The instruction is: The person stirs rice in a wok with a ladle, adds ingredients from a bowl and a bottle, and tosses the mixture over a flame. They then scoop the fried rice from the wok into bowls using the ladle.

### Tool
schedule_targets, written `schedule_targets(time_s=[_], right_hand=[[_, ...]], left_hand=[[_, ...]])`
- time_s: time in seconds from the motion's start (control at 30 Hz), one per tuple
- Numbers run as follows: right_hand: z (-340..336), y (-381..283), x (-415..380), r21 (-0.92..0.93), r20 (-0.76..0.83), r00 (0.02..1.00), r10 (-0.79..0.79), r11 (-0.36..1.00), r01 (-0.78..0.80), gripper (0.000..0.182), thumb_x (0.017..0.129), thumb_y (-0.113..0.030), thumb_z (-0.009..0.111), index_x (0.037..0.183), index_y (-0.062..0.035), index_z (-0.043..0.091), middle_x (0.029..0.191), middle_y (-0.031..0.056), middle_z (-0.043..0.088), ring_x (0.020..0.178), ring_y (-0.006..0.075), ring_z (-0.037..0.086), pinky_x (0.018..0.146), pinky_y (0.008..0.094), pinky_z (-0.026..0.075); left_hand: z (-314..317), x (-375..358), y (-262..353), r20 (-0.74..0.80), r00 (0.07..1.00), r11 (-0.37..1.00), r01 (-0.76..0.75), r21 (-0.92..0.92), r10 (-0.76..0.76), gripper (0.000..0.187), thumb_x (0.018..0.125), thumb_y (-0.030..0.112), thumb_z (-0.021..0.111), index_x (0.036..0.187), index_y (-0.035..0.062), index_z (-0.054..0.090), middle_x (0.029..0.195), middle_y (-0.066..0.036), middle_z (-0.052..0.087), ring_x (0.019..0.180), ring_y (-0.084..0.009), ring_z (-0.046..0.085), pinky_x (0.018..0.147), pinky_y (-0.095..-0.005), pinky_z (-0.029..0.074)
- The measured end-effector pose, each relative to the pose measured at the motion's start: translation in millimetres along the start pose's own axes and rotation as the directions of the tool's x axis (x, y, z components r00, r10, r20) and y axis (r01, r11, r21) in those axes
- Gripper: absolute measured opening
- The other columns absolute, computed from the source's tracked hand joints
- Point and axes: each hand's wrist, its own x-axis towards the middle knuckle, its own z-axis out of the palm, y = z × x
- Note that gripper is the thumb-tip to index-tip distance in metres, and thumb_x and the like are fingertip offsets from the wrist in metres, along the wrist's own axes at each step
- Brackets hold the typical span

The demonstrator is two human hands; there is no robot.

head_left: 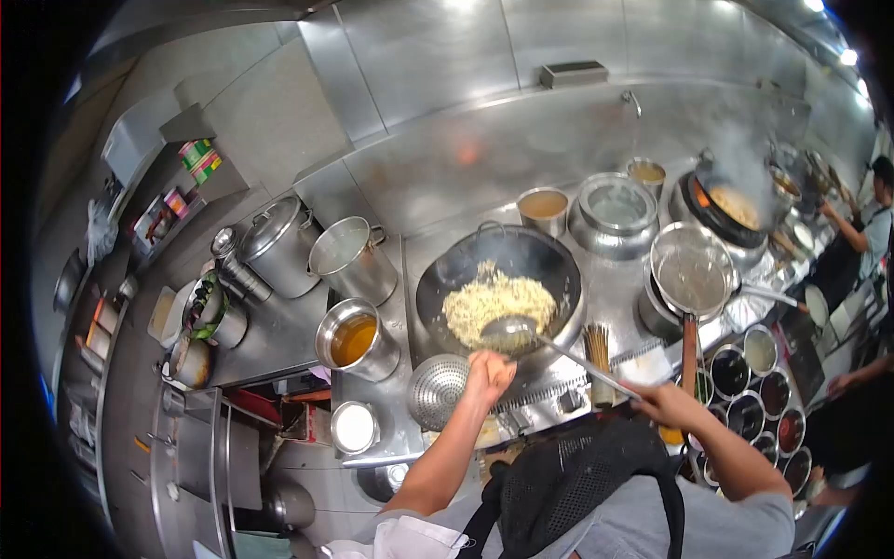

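A large dark wok (438, 279) sits on the range in front of me, holding a mound of pale yellow fried rice (498, 303). My left hand (490, 374) is closed at the wok's near rim; the part it grips is hidden under the fingers. With my right hand (666, 407) I grip the long handle of a ladle (509, 333), its bowl resting against the near side of the rice. Just left of my left hand lies a perforated strainer (440, 391), near the wok's edge.
Left of the wok stand a metal pot of amber liquid (354, 340), a tall pot (352, 259) and a white-filled container (355, 427). To the right are a wire strainer (692, 265), a bamboo brush (598, 359), seasoning tubs (745, 415) and a steaming wok (731, 205). Other people work at far right.
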Motion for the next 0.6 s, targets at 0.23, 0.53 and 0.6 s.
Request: schedule_targets(time_s=[0.23,0.53,0.6], right_hand=[[67.4,-15.2,89.8,0.026,-0.204,0.978,0.05,0.999,-0.046,0.057,0.096,-0.023,0.054,0.15,-0.0362,0.039,0.084,0.0226,0.068,0.075,0.0408,0.066,0.071,0.0499,0.053],[49.0,-33.9,70.9,0.665,-0.173,0.962,-0.211,0.696,0.272,0.066,0.097,-0.007,0.057,0.156,-0.0223,0.033,0.08,-0.0015,0.06,0.068,0.0079,0.056,0.065,0.0221,0.047],[-11.6,-75.6,57.0,0.754,-0.037,0.995,-0.088,0.651,0.085,0.067,0.098,-0.01,0.054,0.158,-0.0214,0.025,0.073,-0.0016,0.056,0.055,0.0059,0.051,0.05,0.0205,0.045]], left_hand=[[-108.2,-30.1,-93.6,0.099,0.993,0.996,0.061,0.068,-0.067,0.016,0.097,0.019,0.049,0.1,0.0043,0.054,0.098,-0.015,0.062,0.09,-0.03,0.064,0.078,-0.051,0.058],[-18.7,35.1,-15.9,0.035,0.997,0.996,-0.062,-0.066,0.064,0.014,0.094,0.02,0.056,0.091,0.0069,0.052,0.086,-0.014,0.061,0.07,-0.0296,0.062,0.065,-0.0433,0.06],[-26.9,61.1,-15.0,0.046,0.998,0.996,0.044,-0.076,-0.041,0.01,0.097,0.022,0.058,0.096,0.0142,0.052,0.081,-0.008,0.06,0.073,-0.0261,0.063,0.065,-0.0452,0.059]])
